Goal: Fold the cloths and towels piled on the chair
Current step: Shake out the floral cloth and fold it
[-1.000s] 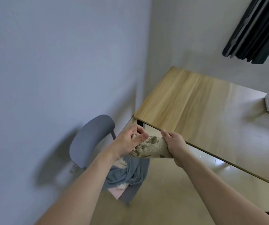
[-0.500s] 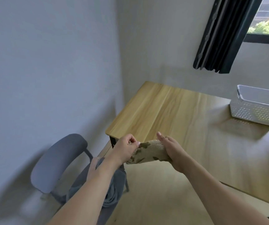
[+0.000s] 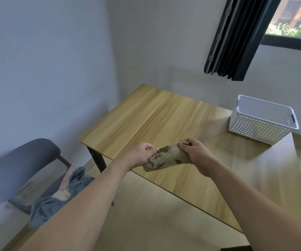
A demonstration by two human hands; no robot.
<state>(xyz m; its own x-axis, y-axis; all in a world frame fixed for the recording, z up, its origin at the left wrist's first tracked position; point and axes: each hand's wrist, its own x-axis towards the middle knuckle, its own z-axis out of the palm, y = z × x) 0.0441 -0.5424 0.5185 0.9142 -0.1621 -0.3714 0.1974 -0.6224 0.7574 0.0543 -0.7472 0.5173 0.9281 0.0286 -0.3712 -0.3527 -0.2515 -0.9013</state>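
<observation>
Arms first, because they are nearest: both my forearms reach forward from the bottom of the view, and between them I carry the small beige terry towel with dark leaf pattern (image 3: pixel 166 157). My left hand (image 3: pixel 140 154) pinches its left end with curled fingers, and my right hand (image 3: pixel 193 151) grips its right end, so both hands are clenched on this one towel. It is bunched into a short roll and hangs in the air, not flat.

What changed is the place. One second ago the towel was over the gap beside the grey padded chair (image 3: pixel 21 165), at the near edge of the light wooden table (image 3: pixel 160 120). Now it is above the table surface, just inside the near edge, and my view has turned to the right, so the chair sits at the left. I judge that the lifting step is finished and the towel is ready to be spread out on the wood for folding.

On the chair seat, left of my left arm, the pile of grey-blue and pale cloths (image 3: pixel 62 192) remains, so most of the task is not yet done.

Farther away, at the right far corner of the table, stands a white perforated plastic basket (image 3: pixel 260 131). Behind it a dark curtain (image 3: pixel 236 37) hangs beside the window.
</observation>
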